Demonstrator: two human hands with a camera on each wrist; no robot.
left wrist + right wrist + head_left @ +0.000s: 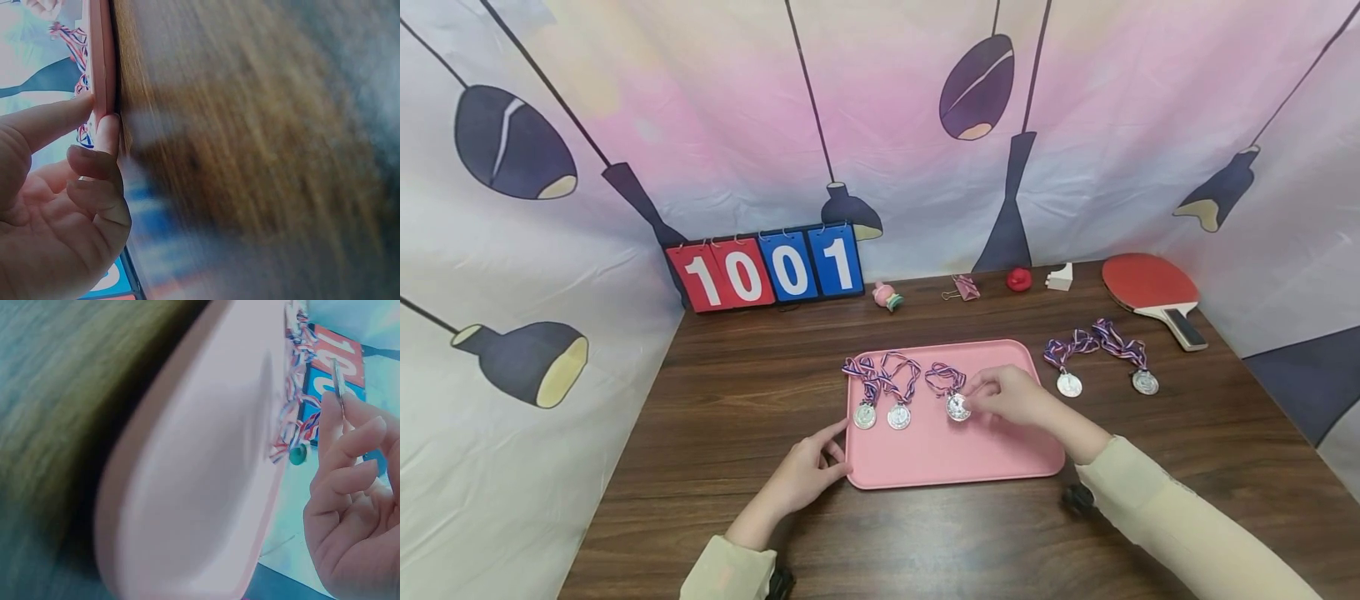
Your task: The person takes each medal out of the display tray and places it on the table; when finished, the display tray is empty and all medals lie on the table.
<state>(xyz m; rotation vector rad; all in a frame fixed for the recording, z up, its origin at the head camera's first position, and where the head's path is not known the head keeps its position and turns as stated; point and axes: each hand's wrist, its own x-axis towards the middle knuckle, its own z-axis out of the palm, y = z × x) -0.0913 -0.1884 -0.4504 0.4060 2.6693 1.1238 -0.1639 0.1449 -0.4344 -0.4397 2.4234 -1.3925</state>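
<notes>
My right hand (1009, 396) pinches a silver medal (957, 407) by its edge above the pink tray (917, 461). In the right wrist view the thin edge of that medal (339, 381) shows between thumb and finger. Its striped ribbon (946, 377) trails toward the back of the tray. Two more silver medals, one at the tray's left end (864, 416) and one beside it (898, 416), lie with their ribbons bunched behind them. My left hand (805, 468) touches the tray's left edge with thumb and forefinger extended, its other fingers loosely bent.
Right of the tray lie two medals, a nearer one (1069, 384) and a farther one (1145, 382). A red table-tennis paddle (1150, 283) rests behind them. Along the back stand a flip scoreboard (767, 268), pink figurine (886, 296), binder clip (964, 288), red duck (1018, 279) and white block (1059, 277).
</notes>
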